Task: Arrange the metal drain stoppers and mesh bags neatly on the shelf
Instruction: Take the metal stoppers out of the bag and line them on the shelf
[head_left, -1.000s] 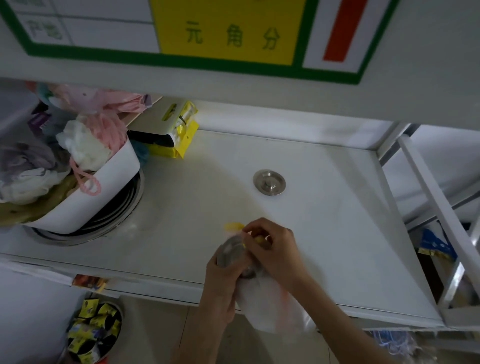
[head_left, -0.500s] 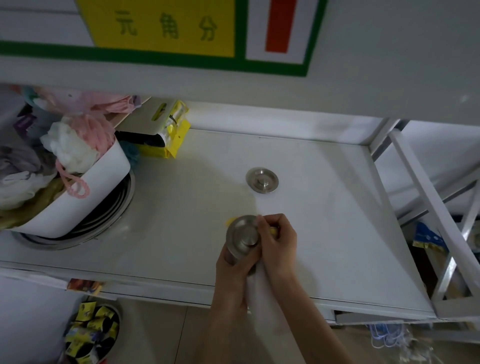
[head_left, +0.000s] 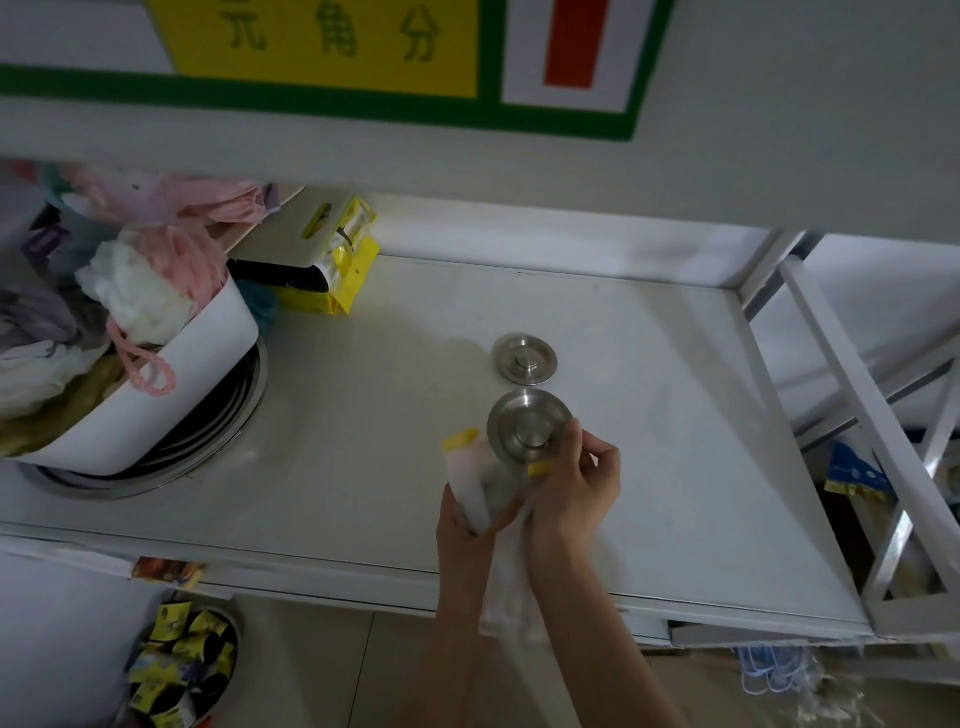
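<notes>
white shelf (head_left: 649, 467) seen from above, under a wall sign (head_left: 322, 57) in yellow, green, white and red. near the middle of the shelf, one metal drain stopper (head_left: 524, 359) lying flat, knob up, touched by nothing. just in front of it, a second drain stopper (head_left: 527, 423), tilted with its knobbed face toward the camera, pinched at its lower edge by the right hand (head_left: 574, 488): thumb and forefinger closed on the rim, remaining fingers curled loosely. cannot tell whether this stopper touches the shelf or is held just above it. left hand (head_left: 470, 525) wrapped around a pale mesh bag (head_left: 485, 483) with yellow tags (head_left: 460, 439) at its top, fingers closed on the fabric, the rest of the bag trailing down between the forearms past the shelf's front edge. both hands close together, touching or nearly so over the bag, right beside the held stopper.

far left of the shelf, a white tub (head_left: 171, 400) tipped on a stack of round metal trays (head_left: 218, 436), filled with pink and white bath puffs (head_left: 156, 280) and crumpled bags. behind it, yellow packets (head_left: 343, 270) against the back wall. below the shelf at lower left, a round container of small yellow-and-black sachets (head_left: 182, 670). at right, a white metal rack frame (head_left: 872, 415) with blue items, too blurred to name, lower down.
</notes>
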